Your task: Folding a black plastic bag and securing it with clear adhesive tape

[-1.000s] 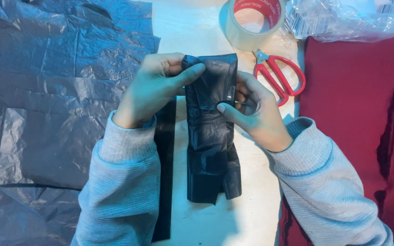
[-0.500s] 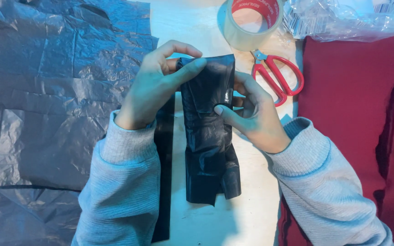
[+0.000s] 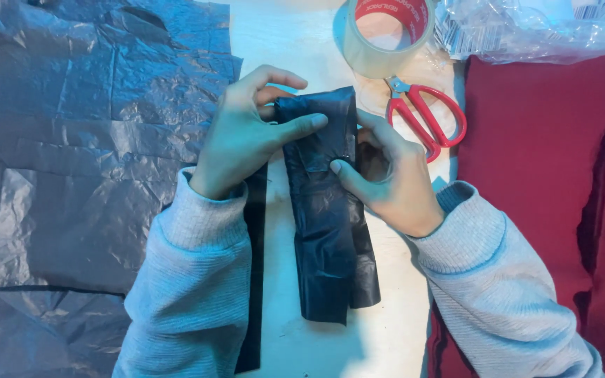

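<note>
Over white tabletop (image 3: 295, 42), left hand (image 3: 239, 140) and right hand (image 3: 393, 182) pinch folded black plastic bag (image 3: 327, 217).

A folded black plastic bag (image 3: 330, 231) lies lengthwise on the pale table, crinkled, its top end lifted.

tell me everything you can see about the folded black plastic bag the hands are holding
The folded black plastic bag is a long narrow strip of thin, glossy, wrinkled film, folded lengthwise in several layers. It stands roughly upright in view over the white table, its lower end loose and uneven. The left hand pinches its top left edge, thumb across the front; the right hand grips its right side, thumb pressing the middle.
</note>
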